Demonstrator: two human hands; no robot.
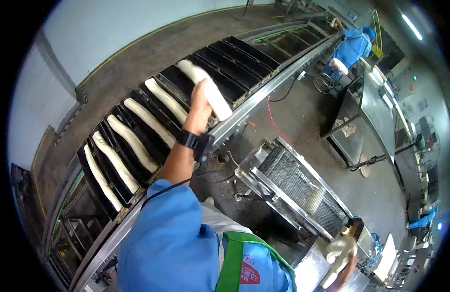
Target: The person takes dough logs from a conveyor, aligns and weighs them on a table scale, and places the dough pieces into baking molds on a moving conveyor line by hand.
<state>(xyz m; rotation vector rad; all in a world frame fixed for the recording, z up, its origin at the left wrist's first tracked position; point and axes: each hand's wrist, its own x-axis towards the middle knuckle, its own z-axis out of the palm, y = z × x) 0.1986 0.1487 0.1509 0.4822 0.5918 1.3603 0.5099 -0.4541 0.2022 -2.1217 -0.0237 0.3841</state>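
Note:
My left hand (pixel 199 101), with a dark watch on its wrist, is closed around a long white dough roll (pixel 216 100) above the black trays. The roll slants over one tray, its far end slightly blurred; I cannot tell whether it touches the tray. Low on the right, my right hand (pixel 350 249) is closed on a pale piece of dough (pixel 335 265), over a metal surface at the end of a mesh belt. Several trays to the left each carry one long dough strip (pixel 132 141).
The black trays (pixel 239 63) ride on a metal-railed conveyor (pixel 268 97). A mesh-belt conveyor (pixel 288 173) stands to the right, with a dough roll (pixel 315 199) on it. A co-worker in blue (pixel 351 48) stands at the far end, near a steel table (pixel 378 109). A red cable (pixel 273 119) hangs nearby.

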